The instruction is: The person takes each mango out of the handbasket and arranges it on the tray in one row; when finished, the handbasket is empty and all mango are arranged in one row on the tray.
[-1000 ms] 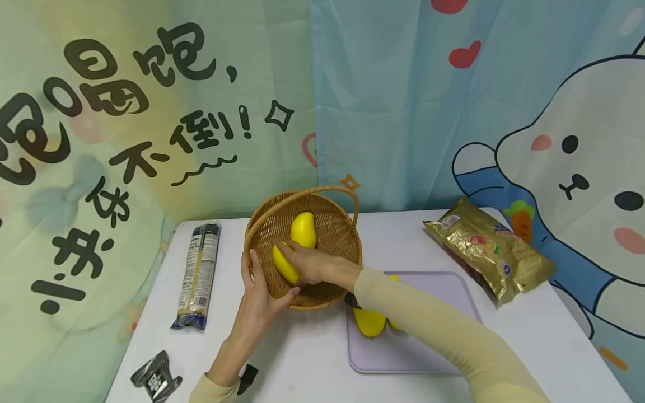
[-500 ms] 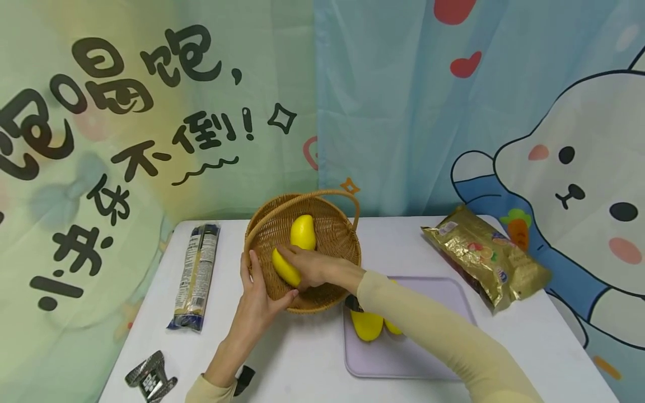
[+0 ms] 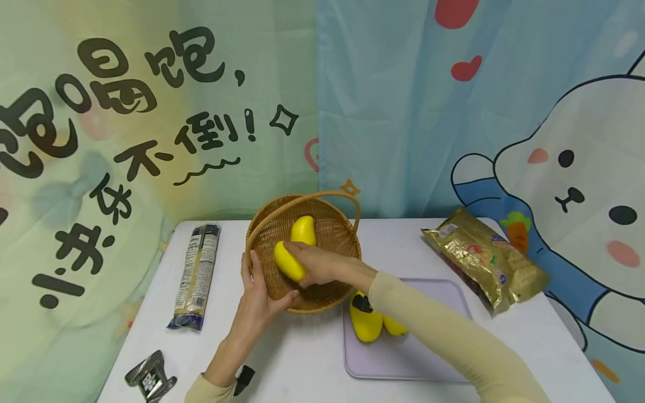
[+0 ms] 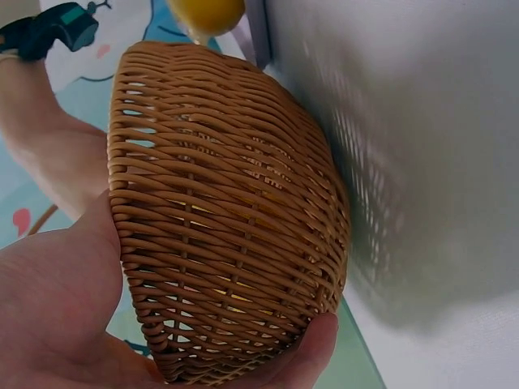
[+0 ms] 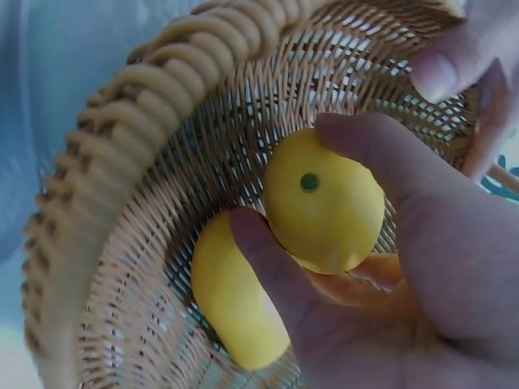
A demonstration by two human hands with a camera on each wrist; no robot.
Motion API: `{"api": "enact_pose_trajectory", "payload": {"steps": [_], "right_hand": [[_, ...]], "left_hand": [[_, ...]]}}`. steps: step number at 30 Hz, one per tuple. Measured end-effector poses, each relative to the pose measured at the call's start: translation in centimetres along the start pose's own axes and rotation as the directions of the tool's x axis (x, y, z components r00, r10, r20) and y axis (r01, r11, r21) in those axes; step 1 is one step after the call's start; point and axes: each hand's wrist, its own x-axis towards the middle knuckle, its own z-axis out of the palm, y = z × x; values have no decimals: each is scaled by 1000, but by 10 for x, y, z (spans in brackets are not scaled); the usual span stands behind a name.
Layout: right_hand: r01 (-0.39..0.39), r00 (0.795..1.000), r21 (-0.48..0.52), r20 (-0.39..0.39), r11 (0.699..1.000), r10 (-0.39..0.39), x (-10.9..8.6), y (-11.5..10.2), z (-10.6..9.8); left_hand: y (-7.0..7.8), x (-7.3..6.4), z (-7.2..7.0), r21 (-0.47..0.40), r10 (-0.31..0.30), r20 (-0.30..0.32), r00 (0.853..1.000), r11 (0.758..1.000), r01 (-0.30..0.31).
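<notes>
gripping a yellow mango (image 3: 288, 262) between thumb and fingers, a person's right hand (image 3: 321, 266) reaches into a wicker basket (image 3: 336, 246), the fruit inside the basket, at the hand's left in the head view and just in front of a second mango (image 3: 303, 230). the right forearm (image 3: 428, 320) slants in from the lower right over a lilac tray (image 3: 393, 361); the left hand (image 3: 259, 299) holds the basket's near left side. the gripped mango's long axis runs upper left to lower right, its green-dotted end facing the right wrist camera.
</notes>
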Motion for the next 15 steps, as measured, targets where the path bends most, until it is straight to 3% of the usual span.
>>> {"api": "enact_pose_trajectory", "payload": {"steps": [15], "right_hand": [[26, 990, 101, -142, 995, -12, -52, 24, -31]], "left_hand": [[2, 0, -1, -13, -25, 13, 1000, 1000, 25]]}}
